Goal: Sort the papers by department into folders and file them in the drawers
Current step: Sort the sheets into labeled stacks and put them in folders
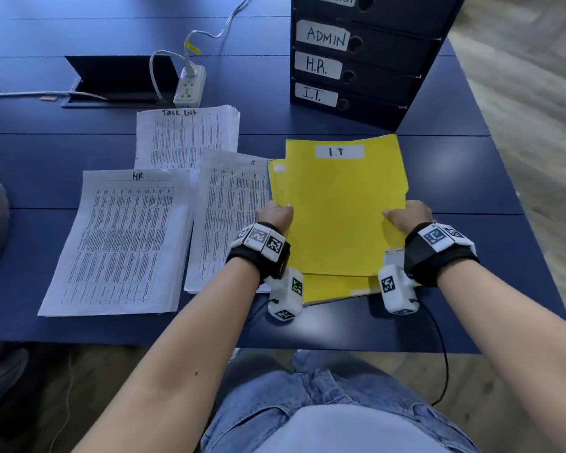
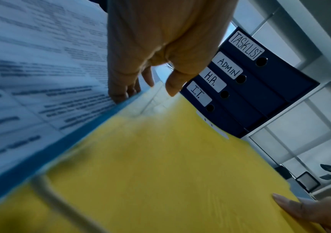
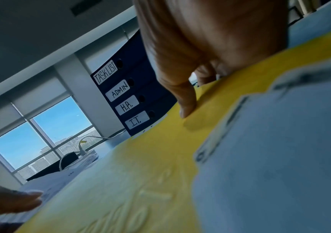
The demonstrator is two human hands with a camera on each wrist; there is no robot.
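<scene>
Yellow folder (image 1: pixel 337 207) labelled "I.T" on top of a stack of yellow folders (image 1: pixel 276 181), right of centre on blue table (image 1: pixel 455 178), gripped at both side edges. Left hand (image 1: pixel 275 214) on the left edge – thumb on top, fingers (image 2: pixel 124 89) curled under the edge between folder and papers. Right hand (image 1: pixel 409 215) on the right edge, thumb (image 3: pixel 186 100) pressed on the cover, remaining fingers wrapped round the edge out of sight. Folder's left edge lifted off the stack in the left wrist view; how high overall – cannot tell.

Drawer unit (image 1: pixel 363 60) at far right of the table, dark blue, just beyond the folders' far edge. Labels top to bottom: TASK LIST, ADMIN, H.R., I.T. All drawers closed, round finger hole beside each label.

Three paper piles left of the folders:
- "Task List" pile (image 1: pixel 187 138), far, fanned slightly.
- "HR" pile (image 1: pixel 121 243), near left.
- Third pile (image 1: pixel 229 217), just beside the folders, header too small to read; touching the left hand's knuckles.

Power strip (image 1: pixel 190 86) with white cable plugged in, far centre, beside an open cable hatch (image 1: pixel 118 80). Wrist cameras strapped on both forearms.
</scene>
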